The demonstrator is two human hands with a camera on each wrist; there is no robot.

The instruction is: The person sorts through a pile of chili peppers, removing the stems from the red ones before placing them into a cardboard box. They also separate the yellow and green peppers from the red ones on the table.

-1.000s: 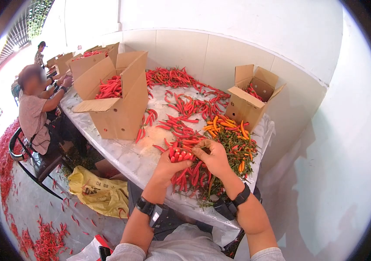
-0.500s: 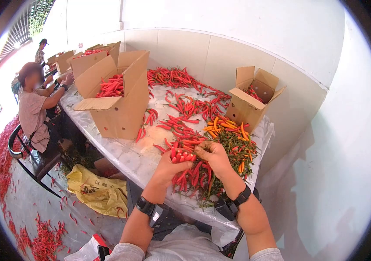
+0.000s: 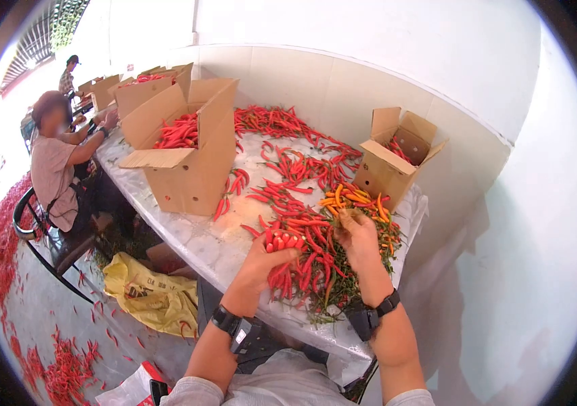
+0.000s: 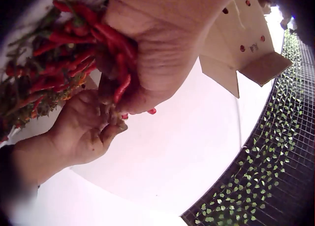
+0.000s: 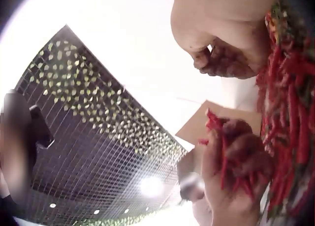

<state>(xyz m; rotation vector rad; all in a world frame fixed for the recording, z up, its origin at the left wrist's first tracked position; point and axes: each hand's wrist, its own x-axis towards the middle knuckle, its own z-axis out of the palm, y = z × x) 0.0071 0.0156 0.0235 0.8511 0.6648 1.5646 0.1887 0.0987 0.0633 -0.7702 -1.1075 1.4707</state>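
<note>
My left hand [image 3: 261,262] grips a bunch of red chili peppers [image 3: 283,241], their pale stemless ends facing up past the thumb. In the right wrist view the bunch pokes out between curled fingers. My right hand [image 3: 360,238] is raised over the heap of green stems [image 3: 348,287], apart from the left. Its fingers are curled toward the thumb; in the right wrist view a small gap shows inside the curl, and no pepper is seen there. Loose red chilies [image 3: 308,267] lie just beyond and beneath the left hand. Orange peppers [image 3: 349,195] lie beyond the right hand.
A large open carton [image 3: 190,183] of red chilies stands on the plastic-covered table [image 3: 224,233] at left, a smaller carton [image 3: 390,172] at back right. Another person [image 3: 55,155] sits at the table's left side. A yellow sack [image 3: 149,294] and scattered chilies [image 3: 68,365] lie on the floor.
My right hand has left the bunch in the left hand and moved right, over the stem heap. The left hand keeps its hold in nearly the same place.
</note>
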